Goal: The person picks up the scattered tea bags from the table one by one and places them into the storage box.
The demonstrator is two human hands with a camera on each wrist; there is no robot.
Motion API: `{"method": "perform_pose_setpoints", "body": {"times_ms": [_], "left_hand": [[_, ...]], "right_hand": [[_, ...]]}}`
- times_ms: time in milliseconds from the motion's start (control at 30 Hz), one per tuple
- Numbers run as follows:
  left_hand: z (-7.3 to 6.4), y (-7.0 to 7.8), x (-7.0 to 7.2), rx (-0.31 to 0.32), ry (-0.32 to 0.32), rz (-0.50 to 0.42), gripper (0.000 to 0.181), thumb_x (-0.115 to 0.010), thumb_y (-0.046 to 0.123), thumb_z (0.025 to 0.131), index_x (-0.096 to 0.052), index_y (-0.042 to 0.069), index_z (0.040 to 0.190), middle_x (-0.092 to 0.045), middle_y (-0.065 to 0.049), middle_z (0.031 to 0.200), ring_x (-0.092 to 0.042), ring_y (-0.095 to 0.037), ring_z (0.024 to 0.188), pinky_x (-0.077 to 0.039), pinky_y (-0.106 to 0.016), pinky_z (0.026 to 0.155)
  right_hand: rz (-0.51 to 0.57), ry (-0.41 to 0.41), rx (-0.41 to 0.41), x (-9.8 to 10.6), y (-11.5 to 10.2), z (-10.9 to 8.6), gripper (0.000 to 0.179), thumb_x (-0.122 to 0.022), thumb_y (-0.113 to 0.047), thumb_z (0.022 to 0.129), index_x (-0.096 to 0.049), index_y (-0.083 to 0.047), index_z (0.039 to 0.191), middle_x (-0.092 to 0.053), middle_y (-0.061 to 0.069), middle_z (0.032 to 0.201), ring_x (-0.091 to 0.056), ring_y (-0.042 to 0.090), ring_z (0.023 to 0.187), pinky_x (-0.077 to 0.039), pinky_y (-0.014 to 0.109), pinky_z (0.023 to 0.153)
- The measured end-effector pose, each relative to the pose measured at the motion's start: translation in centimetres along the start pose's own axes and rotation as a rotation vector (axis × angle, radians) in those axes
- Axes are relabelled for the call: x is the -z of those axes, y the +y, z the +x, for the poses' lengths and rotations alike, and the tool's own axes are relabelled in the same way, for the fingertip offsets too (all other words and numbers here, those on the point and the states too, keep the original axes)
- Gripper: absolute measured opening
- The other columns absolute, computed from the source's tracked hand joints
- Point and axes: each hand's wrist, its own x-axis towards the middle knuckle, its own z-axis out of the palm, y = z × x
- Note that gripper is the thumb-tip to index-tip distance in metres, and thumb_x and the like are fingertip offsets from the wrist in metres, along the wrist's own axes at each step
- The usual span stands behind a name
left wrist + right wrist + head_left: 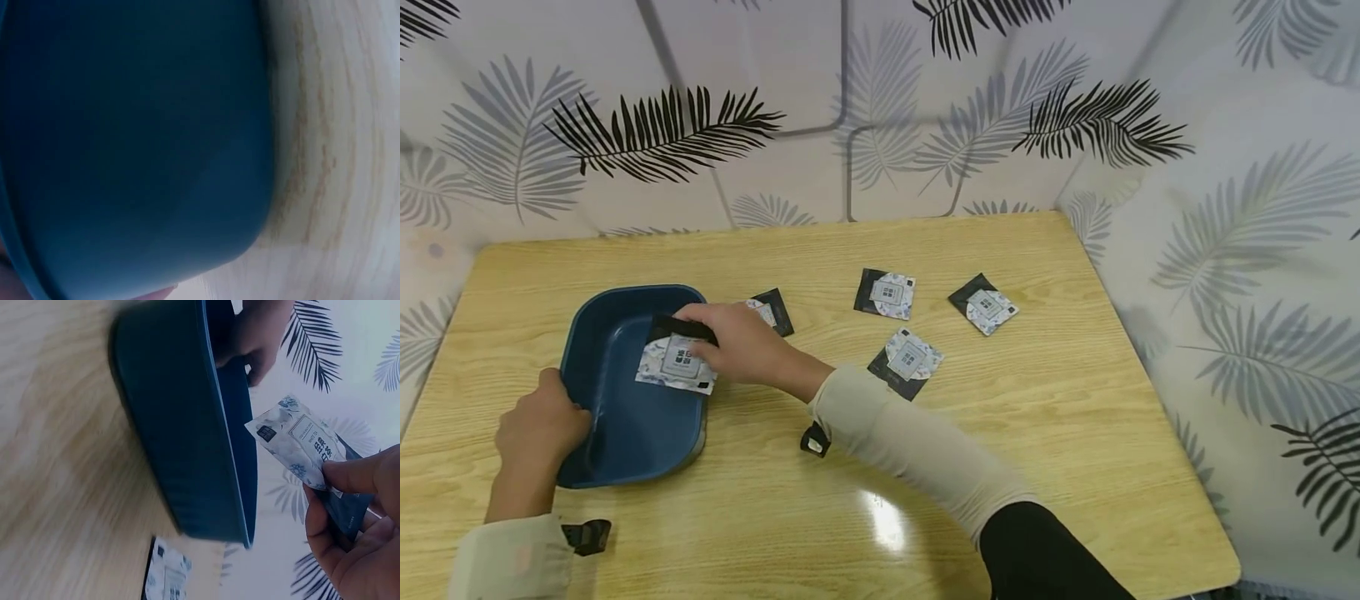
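Observation:
A dark blue rectangular basin (640,433) with rounded corners stands at the left of the wooden table. My left hand (542,421) grips its left rim, fingers curled over the edge. In the head view, my right hand (737,342) appears over the basin's right side and pinches a small tea sachet (677,362), white with blue flowers and a black end. The right wrist view shows the sachet (306,440) between thumb and fingers, above the rim. The left wrist view is mostly filled by the basin's outer wall (137,156).
Right of the basin lie several like sachets: one partly behind my right hand (778,312), others at the middle (886,293), (906,362) and farther right (983,304). The table (1037,417) meets a leaf-patterned backdrop (925,108) behind and at right.

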Motion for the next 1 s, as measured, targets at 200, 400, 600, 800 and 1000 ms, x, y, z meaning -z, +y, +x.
{"method": "perform_pose_setpoints", "body": {"times_ms": [200,400,600,800,1000], "left_hand": [[0.2,0.1,-0.1,0.014,0.001,0.004,0.063,-0.050,0.015,0.089,-0.024,-0.019,0.135,-0.049,-0.050,0.116,-0.053,-0.065,0.098,-0.046,-0.060,0.069],[0.2,0.4,-0.1,0.003,-0.001,-0.007,0.061,-0.051,0.016,0.088,-0.026,-0.020,0.132,-0.048,-0.050,0.116,-0.051,-0.067,0.100,-0.046,-0.062,0.069],[0.0,0.6,0.0,0.006,0.000,-0.009,0.061,-0.049,0.015,0.089,-0.026,-0.021,0.133,-0.047,-0.051,0.116,-0.050,-0.068,0.100,-0.046,-0.062,0.069],[0.0,0.5,0.0,0.013,-0.014,-0.012,0.065,-0.051,0.017,0.090,-0.023,-0.021,0.135,-0.047,-0.051,0.116,-0.050,-0.068,0.099,-0.046,-0.061,0.069],[0.2,0.4,-0.1,-0.001,-0.012,-0.010,0.065,-0.051,0.017,0.089,-0.025,-0.021,0.134,-0.048,-0.051,0.115,-0.052,-0.067,0.097,-0.046,-0.060,0.066]], "right_hand": [[0.048,-0.029,0.037,-2.3,-1.4,1.1,0.044,-0.057,-0.019,0.102,-0.045,-0.017,0.144,-0.061,0.000,0.074,-0.040,0.007,0.048,-0.033,0.015,0.054],[-0.125,-0.090,0.081,-4.3,-1.5,2.1,0.040,-0.056,-0.020,0.102,-0.048,-0.019,0.141,-0.070,-0.007,0.089,-0.053,0.003,0.059,-0.037,0.015,0.058],[-0.393,-0.111,0.116,-5.6,-1.3,2.6,0.034,-0.052,-0.024,0.104,-0.053,-0.028,0.138,-0.073,-0.016,0.100,-0.061,-0.002,0.082,-0.037,0.026,0.096],[-0.493,-0.093,0.123,-7.0,-1.7,2.3,0.036,-0.048,-0.020,0.103,-0.051,-0.031,0.137,-0.068,-0.018,0.077,-0.055,-0.002,0.068,-0.029,0.039,0.110],[-0.565,-0.045,0.147,-7.8,-1.3,1.8,0.022,-0.043,-0.015,0.106,-0.051,-0.026,0.124,-0.069,-0.018,0.092,-0.046,0.002,0.066,-0.024,0.030,0.084]]}}
